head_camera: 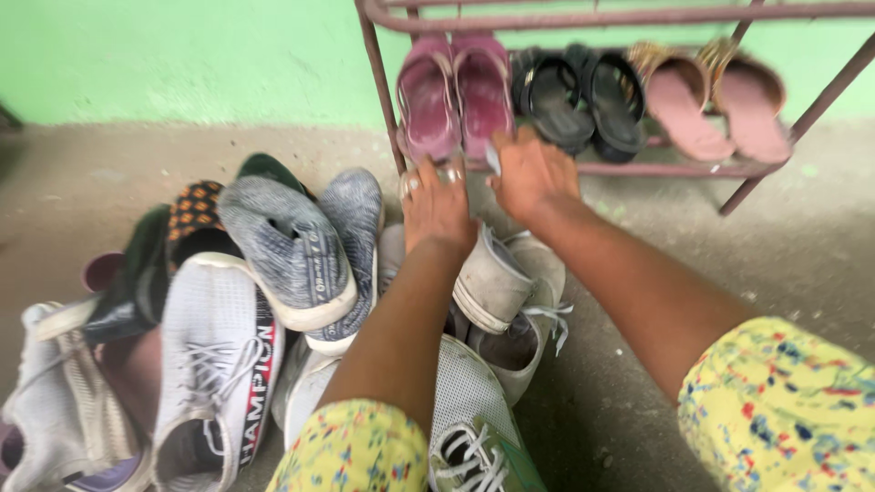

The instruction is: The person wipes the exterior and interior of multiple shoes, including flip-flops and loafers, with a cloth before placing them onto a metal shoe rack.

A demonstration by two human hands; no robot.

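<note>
Hands reach the rack's low rail: the left hand, fingers curled, and the right hand, fingers bent, both touch the maroon slippers, far centre. A careless tug could tip them onto piled sneakers.

Single head view — steep downward, close over floor and shoe rack
</note>
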